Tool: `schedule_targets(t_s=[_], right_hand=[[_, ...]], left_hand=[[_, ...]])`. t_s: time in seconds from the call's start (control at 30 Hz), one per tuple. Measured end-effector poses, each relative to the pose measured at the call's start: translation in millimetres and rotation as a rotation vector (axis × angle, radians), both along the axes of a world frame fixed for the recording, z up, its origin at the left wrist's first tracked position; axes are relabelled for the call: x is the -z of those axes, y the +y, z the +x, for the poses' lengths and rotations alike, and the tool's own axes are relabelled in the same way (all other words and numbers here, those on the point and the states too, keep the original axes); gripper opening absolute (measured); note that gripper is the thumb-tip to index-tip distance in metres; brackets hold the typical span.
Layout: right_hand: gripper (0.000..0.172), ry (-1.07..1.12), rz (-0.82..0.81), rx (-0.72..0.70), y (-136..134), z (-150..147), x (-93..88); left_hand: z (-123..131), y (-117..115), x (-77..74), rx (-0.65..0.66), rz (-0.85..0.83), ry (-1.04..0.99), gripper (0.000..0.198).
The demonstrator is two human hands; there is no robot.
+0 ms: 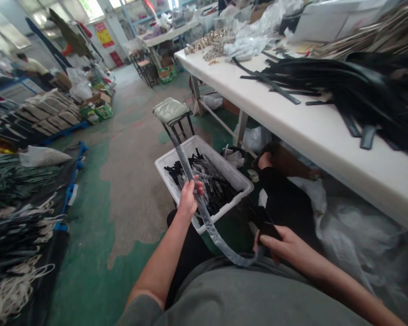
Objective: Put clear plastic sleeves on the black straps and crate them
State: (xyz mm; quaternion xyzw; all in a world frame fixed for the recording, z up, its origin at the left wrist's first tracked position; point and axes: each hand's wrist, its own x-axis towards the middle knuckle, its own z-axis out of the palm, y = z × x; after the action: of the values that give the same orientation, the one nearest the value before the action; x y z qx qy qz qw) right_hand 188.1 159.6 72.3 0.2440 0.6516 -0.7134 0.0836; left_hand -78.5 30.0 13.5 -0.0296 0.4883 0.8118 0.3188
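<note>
A long grey-black strap (216, 237), glossy as if wrapped in clear film, runs between my two hands. My left hand (190, 197) is closed around it above the white bin, and its upper end sticks out past my fist. From there the strap sags in a curve toward my lap. At its other end, my right hand (272, 242) pinches a dark flat piece together with the strap; where one stops and the other begins is hard to make out. Below my left hand the white plastic bin (163, 174) holds many black and grey strips.
Black straps (313, 74) hang over the edge of the white table (221, 83) on the right, with metal fittings (207, 43) farther back. A padded stool (172, 111) stands beyond the bin. Bundled straps lie on a pallet (71, 181) at left; a person (37, 68) sits far left.
</note>
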Motion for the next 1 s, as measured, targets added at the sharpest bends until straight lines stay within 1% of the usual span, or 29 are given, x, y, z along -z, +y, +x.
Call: schedule_targets(t_s=[0.1, 0.17, 0.2, 0.27, 0.33, 0.43, 0.53, 0.6, 0.7, 0.73, 0.8, 0.87, 0.93, 1.0], right_hand=[[0.042, 0.034, 0.047, 0.210, 8, -27, -6.0], [0.047, 0.083, 0.027, 0.325, 17, -43, -5.1], [0.049, 0.112, 0.010, 0.360, 21, -50, -3.5], [0.050, 0.174, -0.030, 0.402, 30, -59, -0.1], [0.048, 0.233, -0.081, 0.426, 36, -63, 0.9], [0.041, 0.319, -0.149, 0.430, 42, -63, -3.5], [0.038, 0.360, -0.136, 0.422, 42, -60, -10.2], [0.038, 0.355, -0.091, 0.418, 38, -59, -13.0], [0.039, 0.318, -0.030, 0.371, 25, -60, -15.3], [0.038, 0.302, -0.007, 0.348, 20, -60, -16.2], [0.036, 0.272, 0.056, 0.297, 12, -58, -18.7], [0.033, 0.260, 0.118, 0.283, 9, -52, -21.6], [0.033, 0.253, 0.142, 0.315, 10, -44, -24.2], [0.035, 0.243, 0.161, 0.385, 15, -36, -26.1]], left_hand=[[41, -8, 3.7, 0.237, -0.051, 0.118, 0.040], [64, -14, 6.1, 0.377, -0.102, 0.160, 0.041], [74, -18, 7.0, 0.442, -0.130, 0.182, 0.041], [87, -24, 8.2, 0.574, -0.183, 0.234, 0.040], [94, -29, 9.5, 0.692, -0.229, 0.292, 0.040], [98, -35, 11.6, 0.811, -0.278, 0.362, 0.038], [97, -35, 8.2, 0.849, -0.286, 0.352, 0.042], [97, -29, 0.0, 0.817, -0.232, 0.339, 0.048], [101, -11, -16.8, 0.731, -0.114, 0.413, 0.057], [104, -4, -21.5, 0.709, -0.107, 0.450, 0.055], [111, 8, -27.2, 0.683, -0.141, 0.517, 0.041], [117, 16, -27.7, 0.679, -0.191, 0.596, 0.029], [122, 17, -24.5, 0.713, -0.230, 0.696, 0.026], [125, 13, -20.3, 0.751, -0.300, 0.793, 0.022]])
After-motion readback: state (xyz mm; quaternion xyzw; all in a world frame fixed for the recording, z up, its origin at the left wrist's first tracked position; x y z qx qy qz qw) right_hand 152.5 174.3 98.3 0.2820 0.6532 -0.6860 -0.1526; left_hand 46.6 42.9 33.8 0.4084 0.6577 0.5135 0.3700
